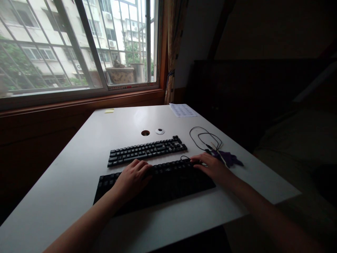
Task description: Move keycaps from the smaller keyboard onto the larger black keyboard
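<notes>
A black keyboard lies on the white table near its front edge. Keys show along its far row and left end; the dark middle is hard to make out. My left hand rests on its left half, fingers bent together and fingertips hidden. At the far right end, my right hand has thumb and fingers drawn together in a pinch; what is between them is too small and dark to name. A thin black loop shows beside those fingertips. Behind the keyboard, loose black keycaps are laid out in keyboard-like rows.
Right of the keycaps lie a coiled black cable and a purple cloth-like item with a thin pale stick. Farther back are a round cable hole, its white cover, printed paper and a yellow note.
</notes>
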`<state>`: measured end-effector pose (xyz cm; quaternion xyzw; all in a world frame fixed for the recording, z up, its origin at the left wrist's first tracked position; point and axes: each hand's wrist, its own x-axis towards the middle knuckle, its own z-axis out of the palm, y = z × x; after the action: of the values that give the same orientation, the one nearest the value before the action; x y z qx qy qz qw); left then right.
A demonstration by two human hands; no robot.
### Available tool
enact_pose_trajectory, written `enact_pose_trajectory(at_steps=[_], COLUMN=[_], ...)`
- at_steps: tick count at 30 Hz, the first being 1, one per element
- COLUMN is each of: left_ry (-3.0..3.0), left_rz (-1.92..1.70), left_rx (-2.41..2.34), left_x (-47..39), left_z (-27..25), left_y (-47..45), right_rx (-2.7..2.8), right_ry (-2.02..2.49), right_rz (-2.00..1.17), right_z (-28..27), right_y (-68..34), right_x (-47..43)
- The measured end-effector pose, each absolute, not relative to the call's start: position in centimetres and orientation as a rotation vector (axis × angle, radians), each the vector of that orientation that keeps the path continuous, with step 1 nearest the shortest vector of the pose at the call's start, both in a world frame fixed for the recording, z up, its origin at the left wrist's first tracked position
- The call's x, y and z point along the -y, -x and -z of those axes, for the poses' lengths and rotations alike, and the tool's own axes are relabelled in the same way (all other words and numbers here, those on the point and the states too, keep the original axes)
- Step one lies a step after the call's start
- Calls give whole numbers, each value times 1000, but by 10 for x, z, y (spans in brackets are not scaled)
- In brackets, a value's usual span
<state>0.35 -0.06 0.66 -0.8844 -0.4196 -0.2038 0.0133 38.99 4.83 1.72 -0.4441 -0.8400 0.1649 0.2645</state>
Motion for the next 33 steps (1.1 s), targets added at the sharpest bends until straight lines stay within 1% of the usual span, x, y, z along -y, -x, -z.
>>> enact_pose_trajectory(at_steps=[9, 18, 33], left_ry=[2754, 2746, 2747], left_rz=[626, 664, 629], left_rx=[1312, 1296, 1314], left_x=[2, 1, 0], left_z=[-11, -8, -5], left_y=[-5, -4, -2], right_rx=[2102, 2013, 1973], right_ry=[1366, 1395, 1369], right_rz=[-364, -485, -541], right_z=[-6, 23, 25], right_y=[-395, -381, -378], right_x=[-53, -54, -54])
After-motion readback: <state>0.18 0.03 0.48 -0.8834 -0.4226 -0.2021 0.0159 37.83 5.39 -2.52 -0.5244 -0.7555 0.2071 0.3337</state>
